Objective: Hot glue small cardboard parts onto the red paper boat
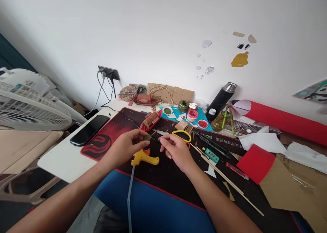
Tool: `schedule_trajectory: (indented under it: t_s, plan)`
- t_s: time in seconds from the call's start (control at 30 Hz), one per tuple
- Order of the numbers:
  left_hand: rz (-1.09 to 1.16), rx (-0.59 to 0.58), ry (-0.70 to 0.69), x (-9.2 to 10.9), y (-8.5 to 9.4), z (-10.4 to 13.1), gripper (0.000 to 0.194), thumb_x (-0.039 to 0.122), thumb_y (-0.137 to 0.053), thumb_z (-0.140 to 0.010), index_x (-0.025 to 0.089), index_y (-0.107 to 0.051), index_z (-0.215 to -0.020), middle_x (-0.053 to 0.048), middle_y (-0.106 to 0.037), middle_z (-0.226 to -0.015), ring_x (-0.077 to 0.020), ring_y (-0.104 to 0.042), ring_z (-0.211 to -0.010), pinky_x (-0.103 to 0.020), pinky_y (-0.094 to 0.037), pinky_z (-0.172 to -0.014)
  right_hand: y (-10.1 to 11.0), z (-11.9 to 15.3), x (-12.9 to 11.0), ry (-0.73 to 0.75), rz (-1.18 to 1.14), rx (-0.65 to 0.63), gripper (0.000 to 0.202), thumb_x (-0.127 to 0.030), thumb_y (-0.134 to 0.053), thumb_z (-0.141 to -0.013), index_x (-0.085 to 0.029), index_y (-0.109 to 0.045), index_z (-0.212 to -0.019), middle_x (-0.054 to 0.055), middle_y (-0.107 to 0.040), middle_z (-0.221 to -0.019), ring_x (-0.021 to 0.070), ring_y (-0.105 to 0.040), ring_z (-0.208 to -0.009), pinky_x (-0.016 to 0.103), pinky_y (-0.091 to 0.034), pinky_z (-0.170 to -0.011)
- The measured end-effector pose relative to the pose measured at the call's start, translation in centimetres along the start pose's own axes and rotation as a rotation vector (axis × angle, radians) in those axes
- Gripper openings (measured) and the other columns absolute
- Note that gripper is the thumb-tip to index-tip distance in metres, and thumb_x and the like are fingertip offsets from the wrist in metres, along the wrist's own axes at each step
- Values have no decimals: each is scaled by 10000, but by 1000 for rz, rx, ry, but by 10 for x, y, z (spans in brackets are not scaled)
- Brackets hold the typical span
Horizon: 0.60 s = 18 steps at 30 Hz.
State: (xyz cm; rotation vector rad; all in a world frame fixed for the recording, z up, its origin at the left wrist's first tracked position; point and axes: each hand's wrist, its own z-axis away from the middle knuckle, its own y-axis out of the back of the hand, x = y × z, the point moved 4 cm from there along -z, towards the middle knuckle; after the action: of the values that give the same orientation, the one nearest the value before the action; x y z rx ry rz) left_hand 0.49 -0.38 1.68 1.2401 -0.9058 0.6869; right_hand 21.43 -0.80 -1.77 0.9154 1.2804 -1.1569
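Observation:
My left hand is closed in a pinch on a small dark green piece whose kind I cannot make out. Facing it, my right hand has thumb and forefinger together; a thin dark line runs from the fingertips toward the green piece, too fine to name. Just below the left hand lies a yellow hot glue gun, a long translucent glue stick sticking out of it toward me. Beyond the hands sits a small red model boat with a brown cabin. Yellow-handled scissors lie behind the right hand.
Paint jars stand on blue paper at the back, near a black thermos. Thin wooden sticks, a utility knife and a teal blade case lie right. A phone rests left, beside a fan.

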Motion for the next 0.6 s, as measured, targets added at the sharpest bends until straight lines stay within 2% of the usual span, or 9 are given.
schedule_trajectory:
  t_s: [0.13,0.27,0.4,0.6]
  plan:
    - [52,12,36,-7,11,-2,538,703,-793,-788,236,-726,-1047,-34,-805,-859,-229,-708,-705,-347,-556,-668,16,3,-1,50,59,55,388,-588,-736,-903,-201,-731,-933,8,-677,-688,108,-435,-462,269,-334,-456]
    - [2,69,64,-17,26,-1,643,758,-791,-776,224,-727,-1127,-57,-827,-929,-253,-748,-782,-359,-570,-734,23,3,-2,92,140,78,348,-555,-700,-941,-209,-736,-941,16,-688,-705,124,-458,-482,276,-352,-478]
    - [-95,130,79,-28,38,-5,677,789,-736,-804,212,-727,-1157,-61,-822,-922,-251,-738,-769,-372,-559,-762,19,2,1,106,142,69,321,-529,-682,-951,-212,-729,-949,10,-685,-706,122,-471,-469,270,-356,-469]
    - [-102,115,61,-36,45,-20,644,764,-720,-820,211,-743,-1150,-76,-820,-1001,-254,-738,-807,-377,-566,-764,7,-5,6,73,130,42,312,-510,-652,-966,-206,-722,-979,-6,-688,-708,115,-490,-447,266,-373,-459]
